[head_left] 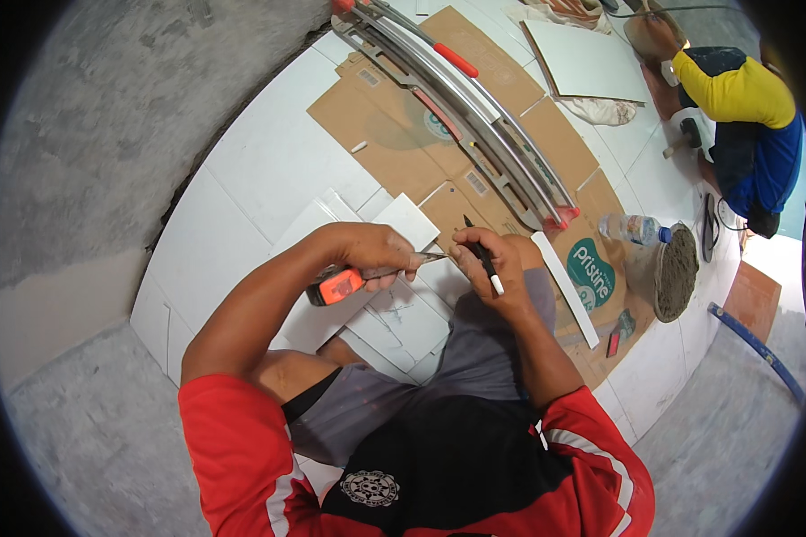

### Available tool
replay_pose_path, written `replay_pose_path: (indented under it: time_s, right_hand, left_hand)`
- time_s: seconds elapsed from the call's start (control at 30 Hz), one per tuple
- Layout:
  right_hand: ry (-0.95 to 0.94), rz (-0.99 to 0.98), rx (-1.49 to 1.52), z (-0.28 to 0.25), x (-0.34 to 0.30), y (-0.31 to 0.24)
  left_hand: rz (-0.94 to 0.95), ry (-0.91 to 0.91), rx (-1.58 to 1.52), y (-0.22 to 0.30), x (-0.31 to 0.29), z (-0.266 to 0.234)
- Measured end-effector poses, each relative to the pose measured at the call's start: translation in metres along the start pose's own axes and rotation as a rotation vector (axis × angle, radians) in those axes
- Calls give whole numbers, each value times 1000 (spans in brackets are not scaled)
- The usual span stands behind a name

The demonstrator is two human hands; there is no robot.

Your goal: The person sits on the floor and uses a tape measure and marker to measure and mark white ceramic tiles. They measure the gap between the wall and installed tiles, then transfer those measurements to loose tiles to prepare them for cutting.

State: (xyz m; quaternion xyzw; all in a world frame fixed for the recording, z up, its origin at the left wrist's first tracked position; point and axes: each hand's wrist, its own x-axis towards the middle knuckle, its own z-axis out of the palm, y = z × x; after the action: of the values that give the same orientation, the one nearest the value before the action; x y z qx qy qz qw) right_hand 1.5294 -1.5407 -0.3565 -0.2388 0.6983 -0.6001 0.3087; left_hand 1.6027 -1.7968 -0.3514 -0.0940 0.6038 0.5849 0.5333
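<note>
Orange and black, the tape measure [338, 287] hangs by the wrist of the left hand [378, 251], whose fingers curl tightly round its narrow, drawn-out blade. That blade reaches across to the right hand [507, 273], where thumb and forefinger are bent close together at its tip; the same hand grips a black marker pen [485, 260] with a white end, slanting across the fingers. Both hands are over the person's lap, above loosely stacked white tiles [409, 329]. Just beyond the right knee, a slim white strip [566, 291] lies on cardboard [331, 115]. Farther out, a long tile cutter [490, 116] with a red handle rests on that cardboard.
</note>
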Motion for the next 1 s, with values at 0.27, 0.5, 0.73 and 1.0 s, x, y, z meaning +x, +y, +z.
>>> replay_pose_path:
  time_s: [0.27, 0.5, 0.73, 1.0]
  right_hand:
    - [162, 174, 63, -18, 6, -13]
    - [231, 118, 74, 10, 11, 67]
    - [357, 107, 64, 13, 14, 92]
    - [354, 150, 121, 21, 18, 114]
  left_hand:
    - [60, 21, -94, -25, -22, -3]
    - [-34, 236, 281, -27, -4, -40]
    - [-257, 245, 549, -7, 26, -70]
    - [-348, 272, 708, -8, 58, -90]
